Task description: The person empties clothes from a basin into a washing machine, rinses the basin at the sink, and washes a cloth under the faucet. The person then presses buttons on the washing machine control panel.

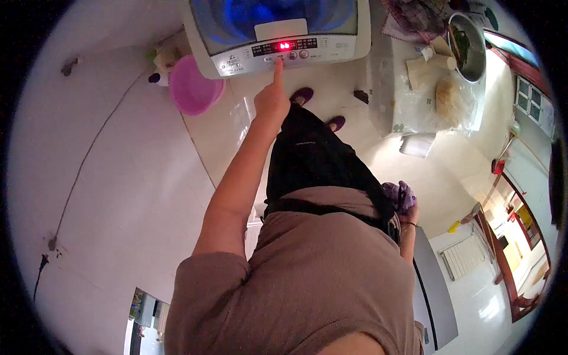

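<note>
My left hand [272, 103] reaches up to the control panel [325, 52] of a top-loading washing machine [216, 67]. Its index finger is stretched out, with the tip on or just over a button under the lit red display [284, 45]. The other fingers are curled in, with nothing seen in them. The machine's lid [281, 29] is down and looks see-through, with blue behind it. Beside my right hip, my right hand [409, 214] is closed around a bunched purple cloth [402, 196], which partly hides the fingers.
A pink basin [195, 89] stands on the floor left of the machine, by the wall. To the right, a plastic-covered table [393, 100] bears a metal bowl [480, 59] of greens and a bag [451, 102]. A radiator [464, 257] is farther right.
</note>
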A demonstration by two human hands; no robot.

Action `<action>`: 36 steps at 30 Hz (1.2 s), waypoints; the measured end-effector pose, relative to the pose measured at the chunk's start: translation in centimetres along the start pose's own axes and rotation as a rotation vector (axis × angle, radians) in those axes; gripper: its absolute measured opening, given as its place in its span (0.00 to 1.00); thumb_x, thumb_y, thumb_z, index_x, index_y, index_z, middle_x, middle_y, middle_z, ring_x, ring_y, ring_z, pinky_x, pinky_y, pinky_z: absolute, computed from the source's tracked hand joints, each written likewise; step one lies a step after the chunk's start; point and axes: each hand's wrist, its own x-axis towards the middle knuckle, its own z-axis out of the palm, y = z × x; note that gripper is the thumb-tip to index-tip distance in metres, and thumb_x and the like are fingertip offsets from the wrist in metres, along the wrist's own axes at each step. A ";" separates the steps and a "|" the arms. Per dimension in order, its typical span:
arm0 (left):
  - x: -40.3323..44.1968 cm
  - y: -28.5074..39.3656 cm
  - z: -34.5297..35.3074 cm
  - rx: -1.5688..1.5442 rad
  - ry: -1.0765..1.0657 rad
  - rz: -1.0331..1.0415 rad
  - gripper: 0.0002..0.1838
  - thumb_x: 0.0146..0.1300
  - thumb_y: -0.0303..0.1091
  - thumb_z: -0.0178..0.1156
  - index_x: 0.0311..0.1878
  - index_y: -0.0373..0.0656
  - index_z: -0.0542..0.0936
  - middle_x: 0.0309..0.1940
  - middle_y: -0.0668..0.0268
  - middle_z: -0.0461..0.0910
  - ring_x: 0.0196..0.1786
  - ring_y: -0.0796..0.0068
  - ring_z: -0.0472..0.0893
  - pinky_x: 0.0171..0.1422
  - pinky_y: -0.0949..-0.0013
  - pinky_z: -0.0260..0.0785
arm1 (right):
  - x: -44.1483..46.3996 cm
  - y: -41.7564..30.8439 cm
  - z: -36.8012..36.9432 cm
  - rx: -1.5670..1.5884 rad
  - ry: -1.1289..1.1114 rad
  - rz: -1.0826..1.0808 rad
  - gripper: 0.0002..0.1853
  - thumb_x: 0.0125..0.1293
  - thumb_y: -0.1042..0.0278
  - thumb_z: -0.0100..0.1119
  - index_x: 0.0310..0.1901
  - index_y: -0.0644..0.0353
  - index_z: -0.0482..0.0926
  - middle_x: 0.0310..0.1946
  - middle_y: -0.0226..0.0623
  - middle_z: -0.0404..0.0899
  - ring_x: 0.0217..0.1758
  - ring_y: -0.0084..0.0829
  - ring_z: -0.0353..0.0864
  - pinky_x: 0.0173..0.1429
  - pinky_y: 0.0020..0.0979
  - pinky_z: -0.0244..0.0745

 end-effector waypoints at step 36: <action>-0.8 -0.2 -1.0 -0.010 0.002 -0.061 0.39 0.54 0.30 0.50 0.65 0.56 0.40 0.27 0.49 0.76 0.30 0.51 0.77 0.34 0.53 0.67 | -1.4 -0.6 1.2 0.181 0.061 0.135 0.18 0.60 0.64 0.39 0.47 0.67 0.70 0.41 0.46 0.74 0.43 0.41 0.75 0.48 0.40 0.71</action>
